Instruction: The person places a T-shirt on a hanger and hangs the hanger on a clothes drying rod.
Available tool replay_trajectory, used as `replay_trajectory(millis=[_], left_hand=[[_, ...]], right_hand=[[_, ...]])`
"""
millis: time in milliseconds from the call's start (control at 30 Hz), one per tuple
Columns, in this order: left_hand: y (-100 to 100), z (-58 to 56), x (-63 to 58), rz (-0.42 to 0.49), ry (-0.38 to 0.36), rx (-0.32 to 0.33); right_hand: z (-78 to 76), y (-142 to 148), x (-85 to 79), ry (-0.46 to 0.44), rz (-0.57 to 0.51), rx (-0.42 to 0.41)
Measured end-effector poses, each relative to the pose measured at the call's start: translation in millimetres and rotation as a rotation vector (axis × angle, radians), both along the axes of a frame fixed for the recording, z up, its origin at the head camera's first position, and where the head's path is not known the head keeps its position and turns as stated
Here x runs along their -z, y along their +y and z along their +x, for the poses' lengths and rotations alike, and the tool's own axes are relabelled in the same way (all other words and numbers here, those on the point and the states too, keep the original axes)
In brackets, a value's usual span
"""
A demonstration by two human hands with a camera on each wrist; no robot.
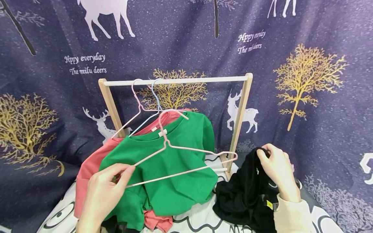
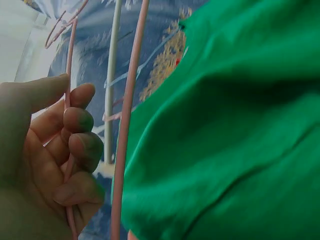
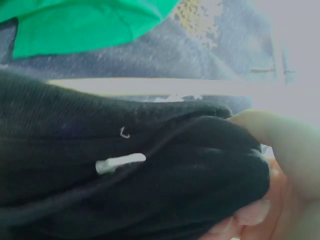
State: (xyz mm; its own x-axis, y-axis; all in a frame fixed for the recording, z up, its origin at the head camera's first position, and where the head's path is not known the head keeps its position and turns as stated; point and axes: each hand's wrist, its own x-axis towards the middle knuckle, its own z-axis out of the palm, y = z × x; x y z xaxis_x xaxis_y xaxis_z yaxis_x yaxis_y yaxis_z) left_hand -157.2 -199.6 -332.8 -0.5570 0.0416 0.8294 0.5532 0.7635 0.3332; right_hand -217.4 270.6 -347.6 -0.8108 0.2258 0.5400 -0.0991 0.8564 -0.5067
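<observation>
My left hand (image 1: 106, 189) grips a pink hanger (image 1: 189, 148) by its left shoulder; the hook points up and no garment is on it. In the left wrist view the fingers (image 2: 85, 145) curl round the pink wire. My right hand (image 1: 278, 168) pinches the edge of a black garment (image 1: 242, 194), lifting part of it while the rest lies bunched below. A small white label (image 3: 122, 162) shows inside that garment in the right wrist view. Behind the held hanger, a green shirt (image 1: 180, 181) hangs on a blue hanger (image 1: 145, 119), in front of a coral shirt (image 1: 90, 168) on another pink hanger (image 1: 126, 122).
A small rack with a white rail (image 1: 204, 80) and wooden posts (image 1: 242, 113) stands in the middle; both shirts hang toward its left. Patterned white cloth (image 1: 201, 216) covers the surface under it. A dark blue printed curtain (image 1: 186, 38) closes off the back.
</observation>
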Motion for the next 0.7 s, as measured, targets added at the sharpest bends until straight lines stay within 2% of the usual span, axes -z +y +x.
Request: replay_trajectory(millis=[167,267,500,700], left_hand=[[16,-6.6,3.8,-0.019,-0.054,0.056],[25,-10.3,5.6,-0.030,-0.090,0.064],[38,-16.7,10.0,-0.034,-0.138,0.033],[41,-17.9,15.8,-0.040,-0.130,0.005]], right_hand=[[2.4,-10,-2.9,-0.005,0.016,-0.039],[3.3,-16,-5.3,-0.002,0.019,-0.058],[2.2,-25,-7.6,0.030,0.027,-0.085],[5.2,-27,-4.4,0.056,0.022,-0.094]])
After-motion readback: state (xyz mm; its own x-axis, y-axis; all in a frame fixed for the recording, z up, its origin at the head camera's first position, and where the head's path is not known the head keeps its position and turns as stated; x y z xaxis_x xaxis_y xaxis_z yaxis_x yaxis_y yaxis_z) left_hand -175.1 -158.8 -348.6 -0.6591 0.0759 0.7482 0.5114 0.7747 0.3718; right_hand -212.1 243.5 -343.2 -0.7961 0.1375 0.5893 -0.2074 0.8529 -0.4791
